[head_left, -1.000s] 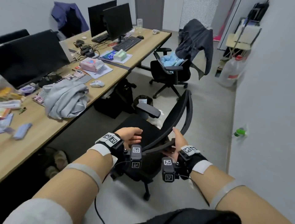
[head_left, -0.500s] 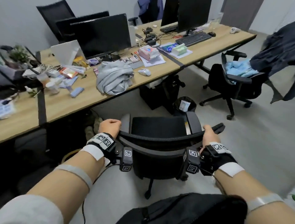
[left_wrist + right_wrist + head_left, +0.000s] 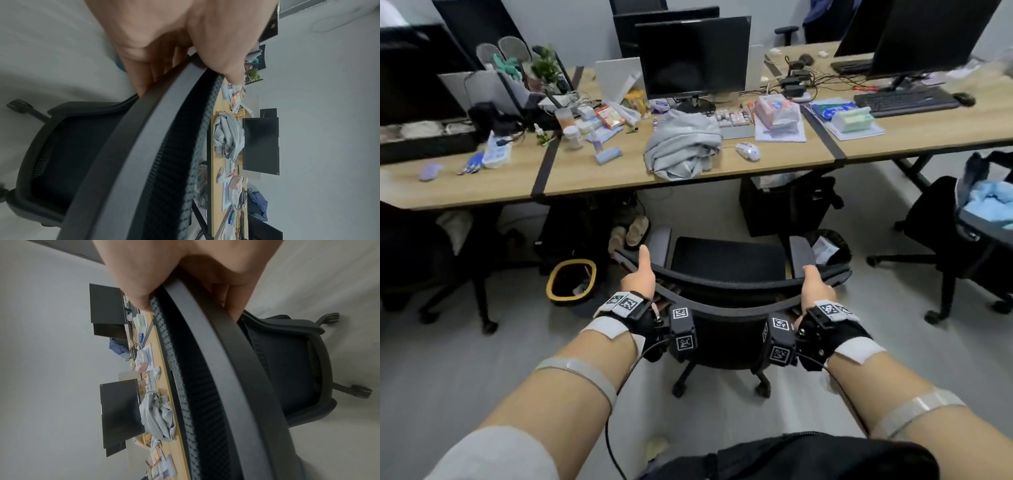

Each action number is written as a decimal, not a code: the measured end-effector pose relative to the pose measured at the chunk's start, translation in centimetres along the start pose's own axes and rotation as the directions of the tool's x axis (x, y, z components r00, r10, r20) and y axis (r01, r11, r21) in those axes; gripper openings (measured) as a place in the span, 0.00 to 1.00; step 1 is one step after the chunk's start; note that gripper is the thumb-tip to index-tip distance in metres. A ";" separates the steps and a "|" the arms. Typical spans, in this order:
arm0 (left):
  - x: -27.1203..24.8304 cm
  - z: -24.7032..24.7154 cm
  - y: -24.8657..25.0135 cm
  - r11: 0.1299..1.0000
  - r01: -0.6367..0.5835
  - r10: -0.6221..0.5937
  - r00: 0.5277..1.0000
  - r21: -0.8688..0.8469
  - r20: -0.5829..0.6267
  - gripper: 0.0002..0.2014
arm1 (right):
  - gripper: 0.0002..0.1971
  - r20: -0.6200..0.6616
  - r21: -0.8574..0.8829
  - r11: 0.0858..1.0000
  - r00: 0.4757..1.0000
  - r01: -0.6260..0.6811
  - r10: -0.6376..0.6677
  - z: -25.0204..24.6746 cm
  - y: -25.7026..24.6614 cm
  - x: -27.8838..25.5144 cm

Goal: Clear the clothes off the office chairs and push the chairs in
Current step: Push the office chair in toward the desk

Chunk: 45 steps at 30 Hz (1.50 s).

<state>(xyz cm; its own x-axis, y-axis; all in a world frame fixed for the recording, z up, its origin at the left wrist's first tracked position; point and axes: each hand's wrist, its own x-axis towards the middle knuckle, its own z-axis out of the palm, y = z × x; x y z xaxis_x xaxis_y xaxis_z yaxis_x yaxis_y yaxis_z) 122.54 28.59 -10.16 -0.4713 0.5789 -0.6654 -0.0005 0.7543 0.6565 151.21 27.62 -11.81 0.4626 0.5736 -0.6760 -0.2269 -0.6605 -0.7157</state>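
Observation:
A black mesh office chair [image 3: 726, 263] faces the wooden desk [image 3: 619, 174], its seat bare. My left hand [image 3: 639, 278] grips the left end of the backrest's top rail [image 3: 148, 146], thumb over the mesh side and fingers behind. My right hand [image 3: 814, 286] grips the right end of the same rail [image 3: 216, 353] in the same way. A crumpled grey garment [image 3: 681, 149] lies on the desk in front of a monitor. At the right edge a second black chair [image 3: 941, 219] carries a light blue cloth [image 3: 989, 202].
Under the desk are sandals [image 3: 630, 233], a yellow-rimmed bin [image 3: 571, 279], a black bag [image 3: 787, 202] and a black waste bin [image 3: 825, 243]. Another dark chair [image 3: 431, 260] stands at the left. Monitors, a mouse [image 3: 748, 150] and clutter cover the desk.
The chair has swung round from side-on to face the desk squarely. Both hands have stayed on the backrest, and my view has turned left toward the desk.

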 end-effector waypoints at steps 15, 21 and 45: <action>7.9 3.5 9.2 0.992 -0.093 0.092 0.996 -0.080 -0.021 0.39 | 0.36 0.134 -0.079 0.996 0.990 0.045 -0.034 8.0 -10.6 7.8; 14.1 3.4 15.6 0.996 -0.025 0.022 0.999 -0.085 -0.039 0.47 | 0.32 0.129 -0.011 1.000 0.992 0.019 -0.017 14.5 -15.7 12.2; 30.7 5.9 30.2 0.971 0.053 -0.051 0.999 -0.232 0.016 0.61 | 0.42 0.325 -0.194 0.979 0.946 0.063 0.004 29.1 -30.9 24.0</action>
<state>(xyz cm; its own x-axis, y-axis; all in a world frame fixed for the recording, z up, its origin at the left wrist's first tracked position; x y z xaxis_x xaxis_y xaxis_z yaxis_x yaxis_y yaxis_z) 113.29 70.97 -12.80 -0.4564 0.5446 -0.7036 -0.2303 0.6915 0.6847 144.42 75.90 -11.04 0.1582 0.6974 -0.6990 -0.0272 -0.7046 -0.7091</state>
